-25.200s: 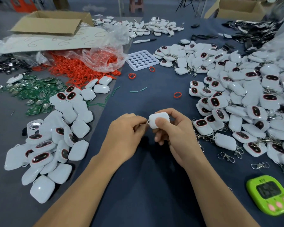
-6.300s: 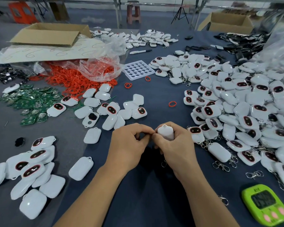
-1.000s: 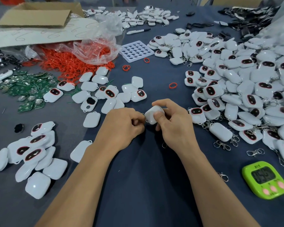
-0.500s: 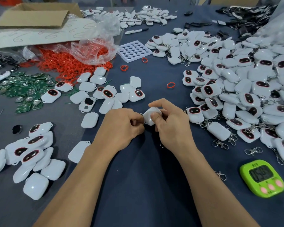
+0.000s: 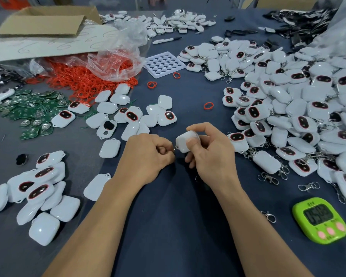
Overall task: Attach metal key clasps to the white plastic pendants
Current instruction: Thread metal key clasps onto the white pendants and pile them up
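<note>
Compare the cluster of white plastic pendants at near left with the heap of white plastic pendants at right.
Near-left cluster holds few pendants; right heap holds many more. The cluster's loops are bare; metal key clasps show among the heap. Both mix face-up and face-down pendants.

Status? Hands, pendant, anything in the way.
Right hand grips white pendant. Left hand curled tight at its corner, what it pinches hidden. Nothing between the hands; loose clasps lie to the right.

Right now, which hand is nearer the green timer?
Right. The right hand, gripping a white pendant, sits up-left of the green timer; the left hand is farther left, beyond the right hand.
</note>
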Demonstrator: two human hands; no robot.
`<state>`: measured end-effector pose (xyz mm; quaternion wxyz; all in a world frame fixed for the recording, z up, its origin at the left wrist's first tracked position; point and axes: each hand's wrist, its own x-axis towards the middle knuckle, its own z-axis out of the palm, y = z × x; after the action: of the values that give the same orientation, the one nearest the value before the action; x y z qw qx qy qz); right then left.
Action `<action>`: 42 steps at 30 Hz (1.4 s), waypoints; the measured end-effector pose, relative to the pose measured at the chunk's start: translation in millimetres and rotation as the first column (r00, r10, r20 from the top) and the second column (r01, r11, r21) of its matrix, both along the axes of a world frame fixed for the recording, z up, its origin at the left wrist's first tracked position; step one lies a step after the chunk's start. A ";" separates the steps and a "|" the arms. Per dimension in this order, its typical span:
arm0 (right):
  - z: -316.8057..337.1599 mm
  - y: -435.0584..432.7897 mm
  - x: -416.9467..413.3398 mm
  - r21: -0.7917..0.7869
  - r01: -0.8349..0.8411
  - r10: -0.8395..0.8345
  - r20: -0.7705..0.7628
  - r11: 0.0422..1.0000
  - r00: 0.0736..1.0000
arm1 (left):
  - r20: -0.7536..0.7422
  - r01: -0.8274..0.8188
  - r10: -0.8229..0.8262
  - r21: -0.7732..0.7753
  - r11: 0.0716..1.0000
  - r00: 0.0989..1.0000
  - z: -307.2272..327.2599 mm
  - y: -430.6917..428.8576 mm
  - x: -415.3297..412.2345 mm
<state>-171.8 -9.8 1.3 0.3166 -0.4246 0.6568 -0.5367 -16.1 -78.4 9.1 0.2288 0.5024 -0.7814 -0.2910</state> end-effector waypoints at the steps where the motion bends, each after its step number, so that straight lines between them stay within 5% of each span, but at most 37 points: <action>1: 0.0 -0.9 0.7 0.002 0.003 -0.003 0.001 1.000 1.000 | 0.002 0.013 -0.013 0.000 1.000 1.000 -0.5 -0.4 0.2; 15: 4.2 -0.3 -1.5 0.088 -0.084 0.100 -0.196 0.993 0.976 | 0.041 0.057 -0.053 -0.094 0.994 0.998 -0.6 5.9 1.6; 27: 5.2 -3.0 -5.4 0.099 -0.058 0.047 0.114 0.993 0.992 | -0.136 -0.043 0.048 0.036 0.998 0.990 -1.6 6.0 -1.1; 35: 14.3 3.4 -12.7 0.010 -0.071 0.052 0.576 0.997 0.816 | -0.470 0.147 0.003 0.281 0.949 0.883 4.8 0.4 1.7; 42: 16.2 8.1 -11.8 0.002 -0.077 0.061 0.595 0.997 0.802 | -0.393 0.148 -0.058 0.203 0.968 0.918 5.5 4.8 3.3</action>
<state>-183.6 -1.7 17.5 0.5311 -0.2547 0.5158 -0.6221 -12.8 -73.6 14.5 0.3022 0.4166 -0.7083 -0.4831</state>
